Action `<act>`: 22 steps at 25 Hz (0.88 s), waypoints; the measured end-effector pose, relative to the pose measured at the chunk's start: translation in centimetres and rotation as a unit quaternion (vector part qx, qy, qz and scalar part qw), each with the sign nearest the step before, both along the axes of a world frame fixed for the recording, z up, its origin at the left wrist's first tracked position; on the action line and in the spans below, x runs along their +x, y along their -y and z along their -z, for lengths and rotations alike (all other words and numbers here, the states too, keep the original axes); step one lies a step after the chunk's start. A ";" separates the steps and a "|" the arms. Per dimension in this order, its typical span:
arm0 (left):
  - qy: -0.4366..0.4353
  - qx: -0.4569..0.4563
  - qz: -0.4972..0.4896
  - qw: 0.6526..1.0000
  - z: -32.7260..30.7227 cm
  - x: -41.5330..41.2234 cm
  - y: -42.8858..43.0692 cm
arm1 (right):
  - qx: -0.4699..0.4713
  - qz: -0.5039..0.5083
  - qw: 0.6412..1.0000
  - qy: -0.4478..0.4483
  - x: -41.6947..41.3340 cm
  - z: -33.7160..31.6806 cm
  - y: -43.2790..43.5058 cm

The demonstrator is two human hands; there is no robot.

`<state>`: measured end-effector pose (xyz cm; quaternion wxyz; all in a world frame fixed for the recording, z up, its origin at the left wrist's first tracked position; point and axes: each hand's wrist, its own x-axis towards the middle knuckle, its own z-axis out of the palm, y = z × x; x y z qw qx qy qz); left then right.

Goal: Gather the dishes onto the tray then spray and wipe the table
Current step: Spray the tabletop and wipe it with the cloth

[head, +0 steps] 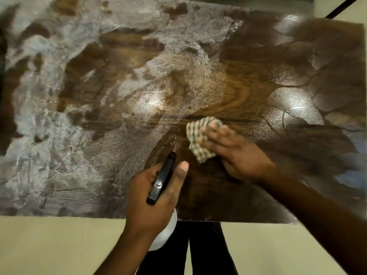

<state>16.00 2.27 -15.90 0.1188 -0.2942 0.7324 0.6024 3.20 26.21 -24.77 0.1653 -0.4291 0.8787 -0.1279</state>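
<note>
The fingers of the left hand are curled round the black head of a spray bottle, with the thumb laid along its right side. The bottle's white body is seen below the palm, over the counter's near edge. The fingers of the right hand are laid nearly straight and close together on a checked cloth, which is pressed, bunched, onto the counter right of centre. Dark wood is seen around both hands, while white streaks are spread widely to the left and above. The near edge is bordered by pale floor, and the far edge runs along the top of the frame.
</note>
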 end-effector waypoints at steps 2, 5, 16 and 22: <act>0.005 0.011 0.006 1.000 -0.2 -0.7 -0.1 | -0.019 0.238 0.971 -0.003 -3.6 -0.7 -1.1; -0.024 0.024 0.004 0.999 -0.8 -2.1 -0.5 | -0.035 0.456 0.889 -0.009 -4.5 -0.5 3.6; -0.038 -0.030 0.008 0.999 -1.7 -8.2 -0.9 | 0.041 0.083 0.996 0.012 -11.8 -0.7 1.0; -0.049 -0.034 -0.001 0.998 -1.9 -11.5 -1.6 | -0.025 0.392 0.919 0.002 -13.3 -0.7 7.3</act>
